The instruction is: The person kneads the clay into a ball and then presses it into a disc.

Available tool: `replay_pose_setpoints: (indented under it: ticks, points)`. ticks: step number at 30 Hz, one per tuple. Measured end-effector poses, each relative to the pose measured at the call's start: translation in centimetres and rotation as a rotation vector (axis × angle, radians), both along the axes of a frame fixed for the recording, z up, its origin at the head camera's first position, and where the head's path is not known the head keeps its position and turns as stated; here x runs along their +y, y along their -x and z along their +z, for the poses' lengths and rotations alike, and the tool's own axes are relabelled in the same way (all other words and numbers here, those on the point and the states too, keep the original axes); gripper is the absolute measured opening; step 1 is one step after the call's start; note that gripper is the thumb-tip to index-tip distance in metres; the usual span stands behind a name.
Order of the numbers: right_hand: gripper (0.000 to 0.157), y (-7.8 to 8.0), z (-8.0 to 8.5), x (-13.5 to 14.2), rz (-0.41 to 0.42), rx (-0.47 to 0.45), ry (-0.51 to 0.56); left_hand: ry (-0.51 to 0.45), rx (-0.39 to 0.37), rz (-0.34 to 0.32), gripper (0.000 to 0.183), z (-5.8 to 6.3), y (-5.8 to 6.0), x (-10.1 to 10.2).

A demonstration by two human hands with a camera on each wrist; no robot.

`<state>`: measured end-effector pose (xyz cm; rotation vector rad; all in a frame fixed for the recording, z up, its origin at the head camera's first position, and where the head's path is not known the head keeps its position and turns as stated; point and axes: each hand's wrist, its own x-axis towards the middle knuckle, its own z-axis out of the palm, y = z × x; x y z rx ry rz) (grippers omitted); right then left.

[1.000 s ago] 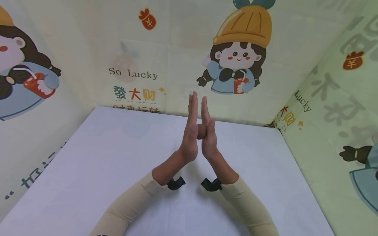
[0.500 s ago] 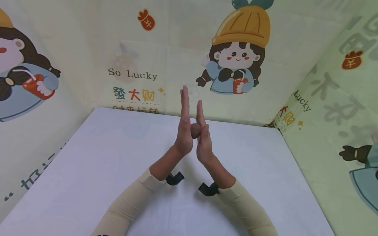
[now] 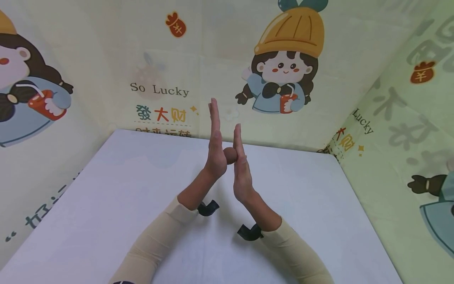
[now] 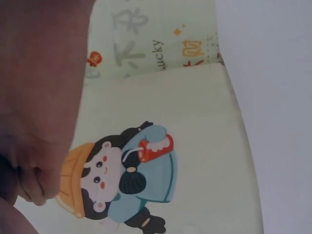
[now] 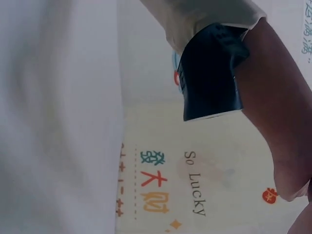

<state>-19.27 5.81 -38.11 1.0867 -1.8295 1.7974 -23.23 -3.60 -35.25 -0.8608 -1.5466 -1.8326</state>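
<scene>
A small brown ball point(image 3: 230, 156) is pressed between two facing palms above the table. My left hand point(image 3: 215, 154) stands upright with fingers straight, its palm against the ball's left side. On the other side, the right hand point(image 3: 242, 175) is also straight-fingered and sits lower, so the ball lies up near the base of its fingers. In the left wrist view, dark, close-up skin point(image 4: 39, 87) fills the left side and the ball is hidden. The right wrist view has a bare forearm point(image 5: 273, 87) at its right edge, with no ball showing.
Below the hands spreads a white tabletop point(image 3: 106, 197). Cloth walls point(image 3: 220, 59) printed with cartoon figures and lettering rise at the back and both sides. Each wrist carries a black camera mount, the left one point(image 3: 208, 208) and the right one point(image 3: 250, 232).
Both hands and the ball have shifted left. The left hand has slid up and forward while the right has slid down and back, and the ball has rolled between the palms.
</scene>
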Motion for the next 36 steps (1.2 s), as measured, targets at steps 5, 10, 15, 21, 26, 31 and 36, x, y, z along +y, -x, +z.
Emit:
replay_pose_setpoints:
  ticks: [5,10,15,21,26,31,36]
  points:
    - [0.078,0.0,0.2,0.3,-0.029,0.014,-0.009,0.010,-0.027,0.003,0.077,-0.5,0.5,-0.2]
    - [0.080,0.1,0.6,0.4,-0.050,0.040,-0.008,0.025,-0.073,-0.009,0.074,-1.2,1.0,-0.2]
    - [0.081,-0.2,1.1,0.4,-0.046,0.070,0.001,0.048,-0.084,-0.030,0.079,-2.0,1.6,0.0]
    - [0.085,-0.1,1.6,0.5,-0.049,0.088,0.001,0.089,-0.093,-0.047,0.083,-2.6,1.7,0.2]
    - [0.085,-0.1,2.1,0.7,-0.058,0.107,0.009,0.140,-0.060,-0.034,0.086,-3.1,1.5,0.7]
    - [0.085,0.3,2.6,1.1,-0.079,0.134,0.006,0.170,-0.019,-0.034,0.084,-3.8,1.2,1.3]
    - [0.085,0.7,2.9,1.6,-0.088,0.117,0.034,0.215,0.013,-0.024,0.080,-4.4,0.8,1.9]
